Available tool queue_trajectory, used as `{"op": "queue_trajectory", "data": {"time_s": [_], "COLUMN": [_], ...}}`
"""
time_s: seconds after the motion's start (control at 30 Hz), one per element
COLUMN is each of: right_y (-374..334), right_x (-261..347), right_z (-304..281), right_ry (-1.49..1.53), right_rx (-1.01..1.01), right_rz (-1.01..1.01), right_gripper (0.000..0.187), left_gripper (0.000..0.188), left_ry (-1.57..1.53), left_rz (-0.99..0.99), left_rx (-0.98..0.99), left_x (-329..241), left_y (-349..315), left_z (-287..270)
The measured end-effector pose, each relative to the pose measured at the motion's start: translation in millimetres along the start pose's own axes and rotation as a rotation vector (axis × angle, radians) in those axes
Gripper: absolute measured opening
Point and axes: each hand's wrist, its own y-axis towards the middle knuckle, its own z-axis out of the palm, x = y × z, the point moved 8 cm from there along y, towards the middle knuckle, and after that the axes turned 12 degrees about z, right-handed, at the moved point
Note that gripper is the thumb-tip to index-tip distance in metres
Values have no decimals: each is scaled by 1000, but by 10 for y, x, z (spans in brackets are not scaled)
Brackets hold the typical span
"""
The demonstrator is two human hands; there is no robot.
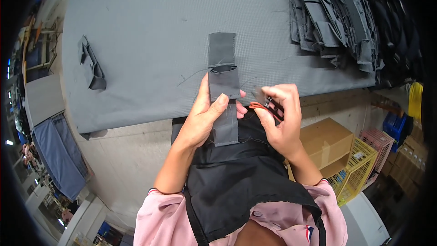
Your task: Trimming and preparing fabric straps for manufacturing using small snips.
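Observation:
A long strip of grey fabric (224,84), sewn with a pocket-like fold, hangs over the table's front edge toward my black apron. My left hand (205,116) grips it, thumb on top and fingertips showing past its right side. Loose threads stick out from the strip near the fold. Just to its right, my right hand (284,114) is closed around small thread snips (272,108) with black and red parts. Their blades are blurred and point toward the strip; I cannot tell whether they touch a thread.
The table (150,27) has a grey cloth cover. A folded grey strip (92,66) lies at the left, and a pile of similar strips (325,13) at the far right. Below the right side stand a cardboard box (327,139) and a yellow crate (362,164).

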Motion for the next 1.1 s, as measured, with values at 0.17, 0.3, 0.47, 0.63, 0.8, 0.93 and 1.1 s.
{"op": "queue_trajectory", "data": {"time_s": [0.17, 0.3, 0.47, 0.63, 0.8, 0.93, 1.1], "right_y": [-60, -31, 6, -18, -26, 70, 130], "right_x": [28, 117, 39, 142, 110, 66, 145], "right_z": [80, 126, 153, 187, 96, 135, 133], "right_ry": [-220, -289, -186, -339, -229, -143, -131], "right_rx": [-16, -48, -24, -29, -87, 31, 126], "right_rz": [-128, -238, -177, -299, -276, -178, -231], "right_gripper": [28, 28, 28, 28, 23, 18, 19], "left_gripper": [59, 57, 53, 49, 48, 52, 42], "left_ry": [11, 12, 12, -10, -18, -6, 55], "left_rz": [18, 48, 58, 54, -32, -51, -118], "left_rx": [-19, -73, -73, -52, -38, -11, 83], "left_x": [9, -26, -29, -24, 41, 35, 13], "left_y": [-3, -12, -9, -2, -11, -4, -55], "left_z": [24, 10, 17, 29, 9, 5, 33]}}
